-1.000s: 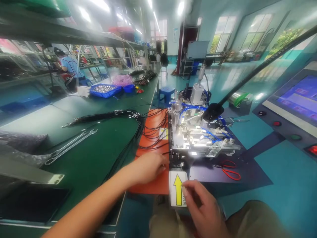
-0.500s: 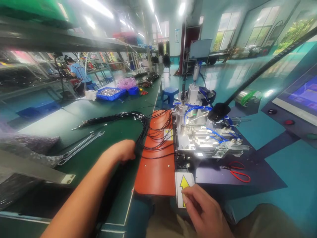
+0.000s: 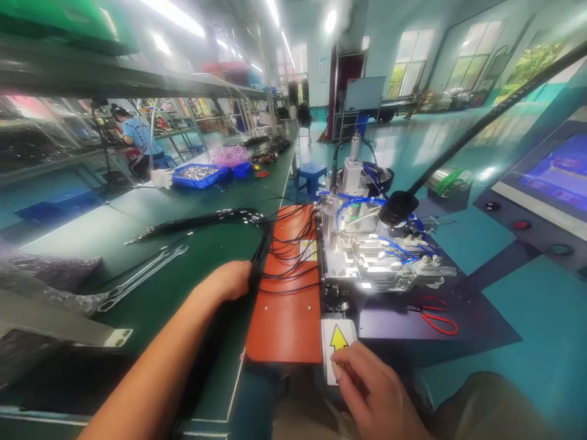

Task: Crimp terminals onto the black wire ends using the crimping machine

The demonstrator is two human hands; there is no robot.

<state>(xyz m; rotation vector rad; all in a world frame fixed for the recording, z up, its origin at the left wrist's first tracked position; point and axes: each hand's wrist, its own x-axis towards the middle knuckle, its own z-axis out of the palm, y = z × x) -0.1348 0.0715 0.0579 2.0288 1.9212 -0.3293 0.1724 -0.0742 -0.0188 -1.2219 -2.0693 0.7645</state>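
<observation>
My left hand [image 3: 233, 278] is curled over the bundle of black cables [image 3: 260, 256] at the right edge of the green table; most of its fingertips are hidden. From there the cables fan out across the orange-red board [image 3: 288, 330] toward a metal fixture with blue air tubes [image 3: 367, 238]. Low in the view, my right hand [image 3: 371, 385] is closed, thumb and forefinger pinched together in front of a white plate with a yellow arrow [image 3: 338, 339]. Whatever that pinch holds, if anything, is too small to make out.
Two wrenches [image 3: 144, 278] lie on the table's left. Red-handled snips [image 3: 438, 318] rest below the fixture. Farther back stand a blue tray of small metal parts [image 3: 199, 175] and a blue stool [image 3: 310, 177]. A black flexible lamp arm [image 3: 449, 153] crosses the right side. A co-worker [image 3: 137, 137] sits far left.
My left hand has moved slightly up and its fingers are tucked more against the cables. My right hand keeps its pinch by the plate. The whole view has shifted a little.
</observation>
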